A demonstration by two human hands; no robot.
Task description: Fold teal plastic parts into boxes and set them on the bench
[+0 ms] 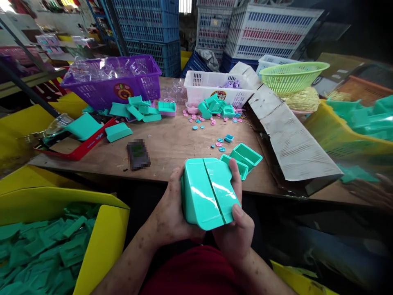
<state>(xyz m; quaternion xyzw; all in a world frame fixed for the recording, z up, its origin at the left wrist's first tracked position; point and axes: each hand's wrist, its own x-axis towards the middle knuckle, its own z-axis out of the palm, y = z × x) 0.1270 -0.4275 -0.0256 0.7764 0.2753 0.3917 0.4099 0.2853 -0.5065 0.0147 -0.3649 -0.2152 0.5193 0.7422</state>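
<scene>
While both halves of the teal plastic case (208,192) sit pressed together in my grip, the entry for the head view runs as follows.

Held item: one teal case, two shells meeting at a centre seam, over my lap at the near edge of the wooden table (172,147). My left hand (172,213) is wrapped round its left side and my right hand (235,231) is clamped on its right side, thumb on the lower corner. The seam looks closed along its visible length, so I judge this piece nearly joined; whether it has fully snapped I cannot tell.

Waiting on the table:
- two open teal trays (244,157), just beyond my right fingers;
- one loose heap of teal parts (138,108) before the purple basket (113,80), and a second heap (215,106) before the white basket (215,86); too jumbled to count;
- scattered pink and blue discs (211,121), well over a dozen.

Stock:
- one yellow bin (101,241) at my left, full of teal pieces;
- one yellow bin (337,131) at right, likewise filled;
- one green basket (291,73).

By my judgement, much remains unassembled.
</scene>
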